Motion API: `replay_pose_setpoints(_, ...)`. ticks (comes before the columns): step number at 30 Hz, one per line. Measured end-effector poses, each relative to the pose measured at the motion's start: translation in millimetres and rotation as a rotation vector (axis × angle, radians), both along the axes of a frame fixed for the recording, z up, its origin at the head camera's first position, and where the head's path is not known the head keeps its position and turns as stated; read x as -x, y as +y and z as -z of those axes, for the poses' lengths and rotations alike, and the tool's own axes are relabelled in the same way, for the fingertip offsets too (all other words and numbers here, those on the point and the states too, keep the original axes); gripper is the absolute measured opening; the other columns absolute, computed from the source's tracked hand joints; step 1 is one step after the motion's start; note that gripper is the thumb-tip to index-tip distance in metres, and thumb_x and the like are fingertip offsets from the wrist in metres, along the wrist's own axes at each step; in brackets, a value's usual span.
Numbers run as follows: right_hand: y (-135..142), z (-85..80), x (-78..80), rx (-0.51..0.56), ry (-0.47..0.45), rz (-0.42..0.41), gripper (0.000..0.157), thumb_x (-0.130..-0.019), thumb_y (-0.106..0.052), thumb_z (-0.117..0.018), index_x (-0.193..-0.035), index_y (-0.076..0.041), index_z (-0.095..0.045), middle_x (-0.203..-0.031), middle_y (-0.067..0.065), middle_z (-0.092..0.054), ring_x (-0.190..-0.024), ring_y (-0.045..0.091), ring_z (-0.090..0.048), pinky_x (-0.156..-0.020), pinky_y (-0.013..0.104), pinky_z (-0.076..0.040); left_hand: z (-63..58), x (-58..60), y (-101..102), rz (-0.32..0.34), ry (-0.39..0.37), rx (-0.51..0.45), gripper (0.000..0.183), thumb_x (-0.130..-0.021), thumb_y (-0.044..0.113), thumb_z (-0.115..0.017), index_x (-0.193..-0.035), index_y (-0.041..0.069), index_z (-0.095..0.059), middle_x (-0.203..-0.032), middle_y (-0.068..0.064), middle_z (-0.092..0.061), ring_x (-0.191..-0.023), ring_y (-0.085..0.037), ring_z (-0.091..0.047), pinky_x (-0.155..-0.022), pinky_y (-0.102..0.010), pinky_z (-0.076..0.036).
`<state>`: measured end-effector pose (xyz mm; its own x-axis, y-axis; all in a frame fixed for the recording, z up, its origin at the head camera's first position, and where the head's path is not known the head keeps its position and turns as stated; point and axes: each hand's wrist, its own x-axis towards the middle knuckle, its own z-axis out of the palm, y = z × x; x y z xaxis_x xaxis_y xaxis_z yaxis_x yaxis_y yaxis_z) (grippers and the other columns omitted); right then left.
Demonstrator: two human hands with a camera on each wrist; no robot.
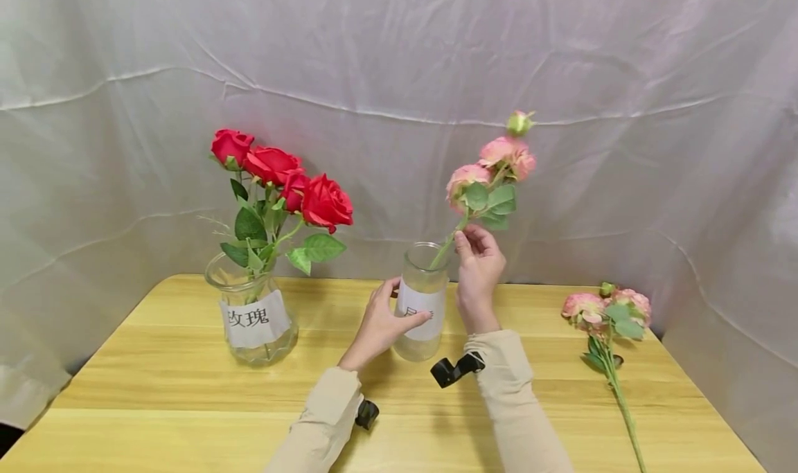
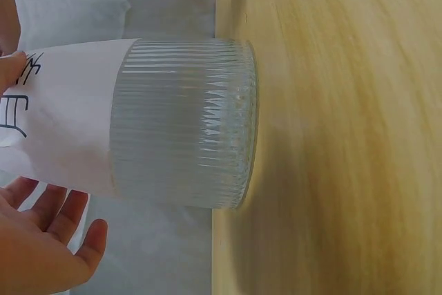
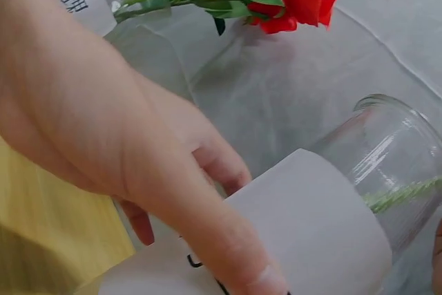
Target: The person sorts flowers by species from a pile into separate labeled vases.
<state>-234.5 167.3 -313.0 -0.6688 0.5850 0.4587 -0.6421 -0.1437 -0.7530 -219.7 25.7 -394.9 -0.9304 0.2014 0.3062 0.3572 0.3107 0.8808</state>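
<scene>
A ribbed glass vase [image 1: 418,350] with a white paper label stands on the table near the middle. My left hand [image 1: 380,324] holds it from the left side, thumb across the label and fingers curving round behind. In the left wrist view, the vase's ribbed base [image 2: 186,126] meets the tabletop. My right hand [image 1: 479,272] pinches the stem of a pink flower spray [image 1: 467,182] just above the vase's mouth. The spray leans right, two blooms and a bud at its top. Its green stem [image 3: 397,198] shows inside the vase's neck in the right wrist view.
At left stands a wider glass vase [image 1: 264,352], labelled, holding several red roses [image 1: 327,201]. A second pink flower spray [image 1: 586,308] lies on the wooden table [image 1: 156,390] at right, stem toward the front. A pale curtain [image 1: 386,57] hangs behind.
</scene>
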Motion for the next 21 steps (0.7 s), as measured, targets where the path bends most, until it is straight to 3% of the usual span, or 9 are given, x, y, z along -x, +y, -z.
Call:
replay_pose_setpoints(8, -1.2, 2.2, -2.2, -0.115, -0.074, -0.070, 0.010, -0.079, 0.006, -0.065, -0.088, 0.006, -0.060, -0.083, 0.011, -0.060, -0.073, 0.013, -0.055, -0.066, 0.021, -0.046, 1.3, 1.0, -0.5, -0.002, 0.022, 0.007, 0.074, -0.066, 0.038, -0.078, -0.127, 0.010, -0.045, -0.112, -0.004, -0.050, -0.104, -0.019, -0.044, -0.085, -0.041, -0.038)
replay_pose_setpoints(21, 0.9, 11.9, -4.6, -0.229, -0.168, -0.183, 0.015, -0.078, 0.000, -0.067, -0.090, 0.009, -0.064, -0.082, 0.005, -0.064, -0.079, 0.013, -0.057, -0.072, 0.024, -0.045, 2.5, 0.9, 0.6, -0.007, 0.019, 0.020, 0.076, -0.066, 0.040, -0.078, -0.128, 0.012, -0.044, -0.112, -0.003, -0.050, -0.104, -0.019, -0.044, -0.086, -0.041, -0.038)
